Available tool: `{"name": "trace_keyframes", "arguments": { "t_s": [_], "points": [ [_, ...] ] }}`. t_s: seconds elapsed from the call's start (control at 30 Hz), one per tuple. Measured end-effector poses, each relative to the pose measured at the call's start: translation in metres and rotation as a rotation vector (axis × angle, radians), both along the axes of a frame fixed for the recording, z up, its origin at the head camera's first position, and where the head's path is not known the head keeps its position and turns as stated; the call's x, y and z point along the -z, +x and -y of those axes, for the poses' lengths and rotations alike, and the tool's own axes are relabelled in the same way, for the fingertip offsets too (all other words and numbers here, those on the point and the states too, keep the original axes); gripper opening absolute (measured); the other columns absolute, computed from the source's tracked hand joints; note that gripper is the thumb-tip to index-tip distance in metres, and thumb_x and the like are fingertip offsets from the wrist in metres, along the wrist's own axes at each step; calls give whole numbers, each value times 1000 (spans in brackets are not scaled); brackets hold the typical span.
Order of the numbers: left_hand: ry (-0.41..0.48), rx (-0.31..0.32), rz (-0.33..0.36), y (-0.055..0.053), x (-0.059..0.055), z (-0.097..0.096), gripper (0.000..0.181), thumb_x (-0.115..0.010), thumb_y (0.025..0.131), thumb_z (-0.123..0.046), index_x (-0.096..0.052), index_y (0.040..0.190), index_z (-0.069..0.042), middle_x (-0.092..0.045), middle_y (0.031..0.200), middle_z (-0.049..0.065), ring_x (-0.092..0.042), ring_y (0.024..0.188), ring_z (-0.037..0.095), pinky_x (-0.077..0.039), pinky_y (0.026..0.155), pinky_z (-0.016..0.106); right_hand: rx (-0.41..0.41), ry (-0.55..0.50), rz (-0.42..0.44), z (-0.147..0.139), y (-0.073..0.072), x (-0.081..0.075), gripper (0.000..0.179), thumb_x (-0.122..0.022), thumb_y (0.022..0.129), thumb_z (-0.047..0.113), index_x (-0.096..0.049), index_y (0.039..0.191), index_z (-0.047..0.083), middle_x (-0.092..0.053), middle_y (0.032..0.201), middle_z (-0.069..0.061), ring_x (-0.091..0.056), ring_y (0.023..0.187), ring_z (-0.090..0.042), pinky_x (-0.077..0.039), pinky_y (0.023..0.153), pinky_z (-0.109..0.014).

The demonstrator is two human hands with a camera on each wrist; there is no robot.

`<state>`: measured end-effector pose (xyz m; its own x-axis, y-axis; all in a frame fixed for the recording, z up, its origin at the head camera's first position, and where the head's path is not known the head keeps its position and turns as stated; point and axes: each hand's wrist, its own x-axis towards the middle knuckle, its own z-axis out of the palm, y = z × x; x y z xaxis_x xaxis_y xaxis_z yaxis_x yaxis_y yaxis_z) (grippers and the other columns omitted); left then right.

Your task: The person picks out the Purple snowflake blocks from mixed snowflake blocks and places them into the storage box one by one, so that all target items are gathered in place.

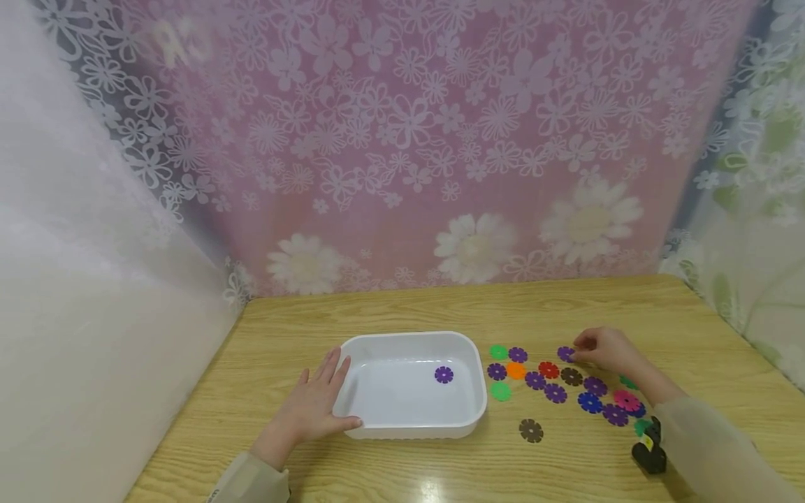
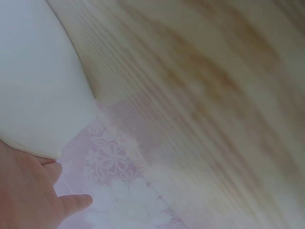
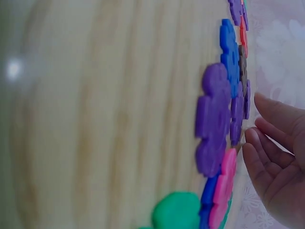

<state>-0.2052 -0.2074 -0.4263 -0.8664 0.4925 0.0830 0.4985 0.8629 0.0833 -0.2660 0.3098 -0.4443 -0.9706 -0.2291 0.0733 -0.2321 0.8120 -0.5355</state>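
A white plastic basin (image 1: 411, 433) sits on the wooden table with one purple notched disc (image 1: 444, 375) inside. My left hand (image 1: 314, 412) lies at its left end, fingers spread along the rim and thumb across the front left corner. The left wrist view shows fingertips (image 2: 76, 202) past the basin's white wall (image 2: 43, 71). To the right, my right hand (image 1: 606, 353) reaches over the table, with thumb and fingertips at the edge of a purple disc (image 1: 564, 354). The right wrist view shows a gap between the thumb and loosely bent fingers.
Several discs lie right of the basin, including an orange one (image 1: 516, 370), a red one (image 1: 548, 369) and a pink one (image 1: 626, 400). A brown disc (image 1: 531, 430) lies nearer the front. A black object (image 1: 650, 454) is by the right sleeve. Floral curtains (image 1: 440, 140) hang behind.
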Motion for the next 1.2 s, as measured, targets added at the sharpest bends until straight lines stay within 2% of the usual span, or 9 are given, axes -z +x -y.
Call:
{"name": "trace_keyframes", "arguments": {
  "t_s": [0.17,0.6,0.93,1.2],
  "points": [
    [5,-1,12,1,-2,-1,100,-50,73,-67,-15,141,-3,-3,146,16,-6,132,27,-21,93,61,-19,15,11,0,-1,1,33,-70,75,20,-62,92,-7,-61,80,-9,-55,73,-24,-47,64,-40],
    [7,-6,13,2,-1,-1,99,-50,73,-67,-15,141,-3,-6,146,17,-7,132,27,-20,93,61,-28,31,38,2,-4,2,29,-71,74,17,-61,88,-6,-58,78,-8,-52,69,-21,-46,62,-38],
    [18,-3,11,2,-1,-1,99,-51,73,-66,-16,141,-3,-4,145,17,-9,132,29,-21,92,61,-22,11,5,7,-2,-1,23,-71,73,8,-54,84,-3,-51,74,-6,-45,65,-19,-41,56,-33],
    [14,-8,13,2,-1,-2,100,-50,73,-66,-16,141,-3,-5,145,18,-9,132,29,-20,93,61,-11,-7,-22,7,-2,-2,12,-67,75,4,-56,80,0,-55,71,-3,-51,65,-17,-44,56,-31]
  ]
}}
